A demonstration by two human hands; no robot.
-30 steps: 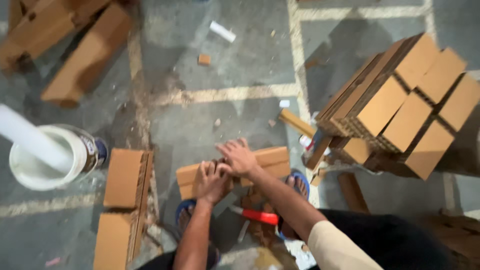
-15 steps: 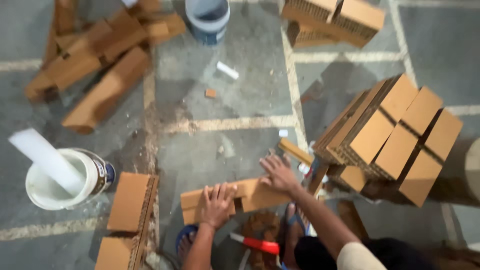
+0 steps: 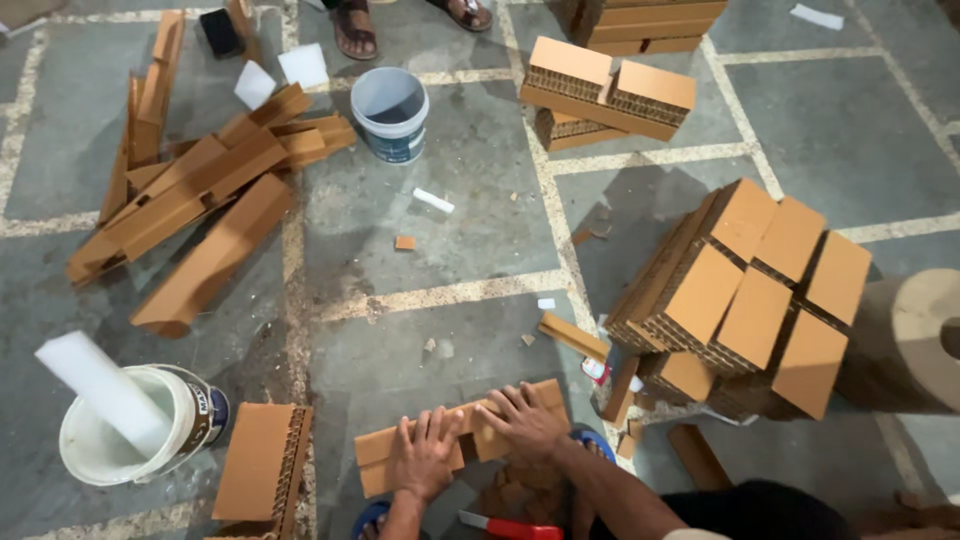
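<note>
Left hand: your left hand (image 3: 428,455) lies flat, palm down, fingers spread, pressing the left part of the strip (image 3: 455,448); grip wide, nothing clasped.
Right hand: your right hand (image 3: 523,420) lies flat on the strip's right part, fingers fanned toward the left, forearm running in from the lower right; grip wide too.
Strip: a long brown cardboard piece on the floor (image 3: 450,250), just in front of you, under both palms.
Left of it: a cardboard block (image 3: 262,470), then a white bucket (image 3: 140,425) with a white slab standing in it.
Right of it: a leaning stack (image 3: 745,300) of cardboard blocks.
Below: a red-handled tool (image 3: 512,527) beside your arms.
</note>
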